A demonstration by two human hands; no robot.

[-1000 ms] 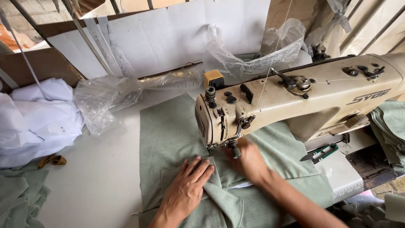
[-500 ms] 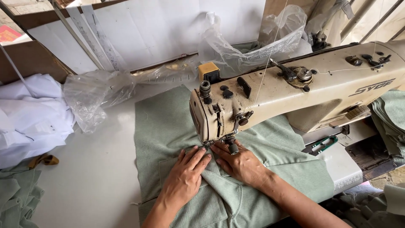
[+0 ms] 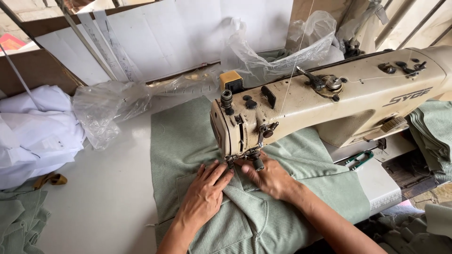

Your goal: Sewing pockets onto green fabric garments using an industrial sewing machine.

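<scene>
Both hands are lying flat and open, the left hand (image 3: 203, 197) and right hand (image 3: 268, 178) pressing the soft, limp pale-green ribbed cloth (image 3: 188, 141) beside the needle of the cream industrial sewing machine (image 3: 329, 103). It is likely sliding and bunching easily, so spread palms near the seam are suiting it best.

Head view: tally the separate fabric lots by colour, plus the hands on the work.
Green fabric: 3 - the piece under the sewing machine needle, a heap at far left, a stack at far right
White fabric: 1
Hands: 2 - left hand, right hand
Total: 6

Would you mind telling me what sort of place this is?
Probably a garment sewing workshop: a beige industrial sewing machine, green ribbed fabric pressed flat under it by both hands, and stacks of white cloth nearby.
</scene>
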